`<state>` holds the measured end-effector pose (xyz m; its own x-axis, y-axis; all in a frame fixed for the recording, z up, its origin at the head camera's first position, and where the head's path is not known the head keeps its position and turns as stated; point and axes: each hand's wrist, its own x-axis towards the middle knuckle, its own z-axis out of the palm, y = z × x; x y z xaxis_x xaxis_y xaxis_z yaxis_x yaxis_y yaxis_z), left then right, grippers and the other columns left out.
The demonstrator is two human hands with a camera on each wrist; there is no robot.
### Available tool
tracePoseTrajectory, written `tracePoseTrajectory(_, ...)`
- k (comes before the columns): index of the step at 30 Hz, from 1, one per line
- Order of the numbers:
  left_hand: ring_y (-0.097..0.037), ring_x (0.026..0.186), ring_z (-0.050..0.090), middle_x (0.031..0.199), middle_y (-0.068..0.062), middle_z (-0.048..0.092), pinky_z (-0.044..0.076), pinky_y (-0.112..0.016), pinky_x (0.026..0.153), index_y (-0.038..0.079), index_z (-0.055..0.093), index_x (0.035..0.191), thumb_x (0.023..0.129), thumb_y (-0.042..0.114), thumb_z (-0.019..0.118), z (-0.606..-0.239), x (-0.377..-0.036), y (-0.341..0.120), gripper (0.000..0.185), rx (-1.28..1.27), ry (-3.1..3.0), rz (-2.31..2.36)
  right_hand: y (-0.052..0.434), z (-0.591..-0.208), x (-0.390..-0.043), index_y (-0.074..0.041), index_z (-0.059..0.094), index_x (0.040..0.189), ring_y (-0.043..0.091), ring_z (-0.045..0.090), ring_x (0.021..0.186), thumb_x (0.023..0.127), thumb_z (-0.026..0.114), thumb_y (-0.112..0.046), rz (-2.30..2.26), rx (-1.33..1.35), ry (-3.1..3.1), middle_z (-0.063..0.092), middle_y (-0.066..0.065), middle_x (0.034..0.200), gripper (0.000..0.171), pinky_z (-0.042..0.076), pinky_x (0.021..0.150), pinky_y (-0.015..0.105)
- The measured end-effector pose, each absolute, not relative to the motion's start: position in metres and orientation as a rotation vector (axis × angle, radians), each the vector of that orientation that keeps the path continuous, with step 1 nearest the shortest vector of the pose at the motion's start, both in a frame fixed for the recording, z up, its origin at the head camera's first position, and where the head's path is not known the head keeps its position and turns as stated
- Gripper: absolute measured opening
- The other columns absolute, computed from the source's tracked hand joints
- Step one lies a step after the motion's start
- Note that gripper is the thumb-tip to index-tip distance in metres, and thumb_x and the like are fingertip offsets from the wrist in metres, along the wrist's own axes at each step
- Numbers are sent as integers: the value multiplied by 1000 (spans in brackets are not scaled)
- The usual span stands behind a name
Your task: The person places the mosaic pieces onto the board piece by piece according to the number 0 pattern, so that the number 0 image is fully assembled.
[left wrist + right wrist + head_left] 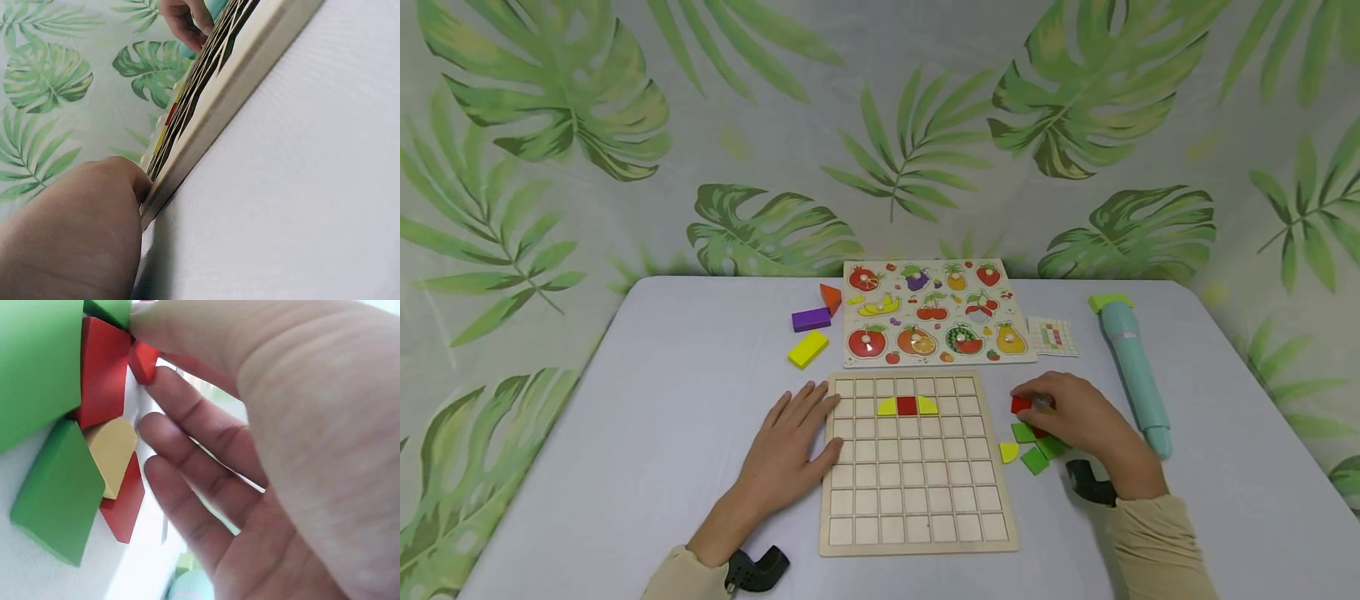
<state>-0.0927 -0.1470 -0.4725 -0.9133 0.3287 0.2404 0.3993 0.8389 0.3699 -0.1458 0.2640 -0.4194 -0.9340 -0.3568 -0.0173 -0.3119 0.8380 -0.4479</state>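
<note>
My left hand (790, 442) lies with spread fingers on the left edge of a wooden grid board (880, 475). In the board's second row, a red square tile (907, 406) sits between two yellow quarter-round tiles (887, 407). Right of the board, my right hand (1075, 412) pinches a red tile (1020, 404) between thumb and finger, above a small pile. The right wrist view shows this red tile (145, 362) by the thumb tip, the other fingers loosely extended. Green tiles (1034, 460), a yellow quarter-round tile (1009, 452) and more red tiles (103, 372) lie below.
Behind the board lies a fruit peg puzzle (940, 312), with a small pattern card (1052, 337) at its right. Purple (811, 320), yellow (808, 349) and orange (831, 298) blocks lie left of it. A teal cylindrical object (1135, 375) lies far right, by a light-green block (1109, 302).
</note>
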Motion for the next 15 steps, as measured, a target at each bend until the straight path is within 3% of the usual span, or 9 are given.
tracePoseTrajectory(8,-30,154,33,162,-11,43,21,-54,128,11,53,150,97,38,65,-472,-92,-147,61,-563,-2864,-628,247,-418,-142,-11,78,114,28,66,106,90,79,-18,-755,-546,2941,74,5,112,25,53,93,50)
tracePoseTrajectory(15,-31,153,35,161,-11,45,23,-55,126,10,54,149,96,37,65,-473,-92,-147,60,-576,-2829,-627,226,-418,-139,-14,77,115,23,65,105,90,80,-19,-788,-613,2920,73,1,113,26,54,93,48)
